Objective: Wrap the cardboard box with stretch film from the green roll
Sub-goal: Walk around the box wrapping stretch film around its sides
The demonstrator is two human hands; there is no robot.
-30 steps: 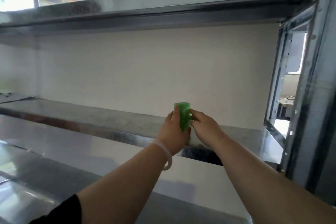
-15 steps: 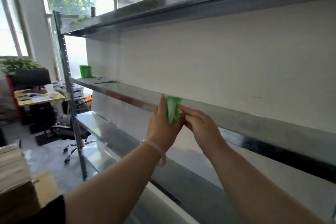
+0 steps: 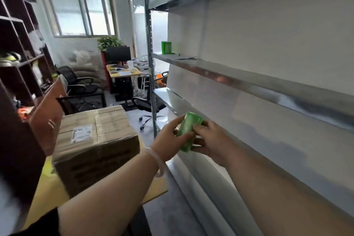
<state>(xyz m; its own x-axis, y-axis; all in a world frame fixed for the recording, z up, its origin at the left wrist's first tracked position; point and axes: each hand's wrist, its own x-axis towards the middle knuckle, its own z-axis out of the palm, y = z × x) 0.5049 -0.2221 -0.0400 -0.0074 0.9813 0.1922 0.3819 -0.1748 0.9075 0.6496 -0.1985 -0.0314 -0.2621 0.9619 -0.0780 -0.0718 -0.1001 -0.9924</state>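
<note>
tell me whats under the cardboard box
The cardboard box sits on a yellow surface that shows at its left and front. Whatever lies directly beneath the box is covered.

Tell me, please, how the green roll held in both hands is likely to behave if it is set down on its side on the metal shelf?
The green roll looks cylindrical, so on its side it would probably roll along the smooth metal shelf. It fits between the left hand and right hand, so it is likely light. Its glossy film may be slippery.
</note>
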